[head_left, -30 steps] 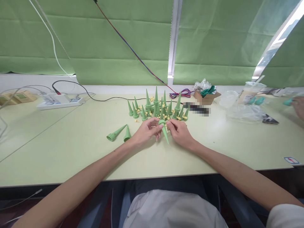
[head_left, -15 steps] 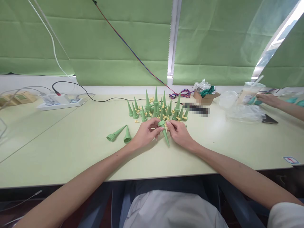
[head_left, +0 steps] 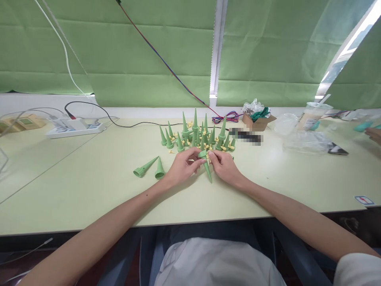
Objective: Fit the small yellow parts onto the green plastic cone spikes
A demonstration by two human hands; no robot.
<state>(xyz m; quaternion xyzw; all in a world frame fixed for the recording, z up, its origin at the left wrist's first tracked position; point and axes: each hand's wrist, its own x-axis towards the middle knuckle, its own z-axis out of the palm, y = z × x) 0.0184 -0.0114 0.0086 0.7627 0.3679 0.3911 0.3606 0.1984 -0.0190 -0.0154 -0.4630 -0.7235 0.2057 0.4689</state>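
Green cone [head_left: 206, 166] sat between both hands, just above the table [head_left: 89, 186], wide end up near the fingertips, tip pointing down toward the person. Left hand [head_left: 181, 167] was curled w/ thumb and forefinger pinched on the cone's wide rim from the left; other fingers loosely bent under it. Right hand [head_left: 224, 166] was closed in a pinch too, fingertips at the cone's rim from the right, w/ a small yellow piece [head_left: 208, 157] between them, partly hidden so couldn't tell exactly how it was gripped. Both forearms ran back over the near table edge.

Left of the left hand, 2 loose cones [head_left: 149, 167] lay near each other on the table, one on its side, one propped w/ tip up.

Just beyond the hands stood a cluster of upright cones [head_left: 195, 133], tips up, w/ small yellow bits scattered among their bases.

Farther back: a white power strip [head_left: 76, 127] at left w/ a black cable [head_left: 119, 121] running toward the cluster; a small cardboard box [head_left: 258, 120] w/ crumpled plastic at right; clear plastic bags [head_left: 303, 139] and a plastic cup [head_left: 312, 115] beyond that. At far right edge, another person's hand [head_left: 374, 134] near teal parts. Green blinds [head_left: 149, 51] behind everything.
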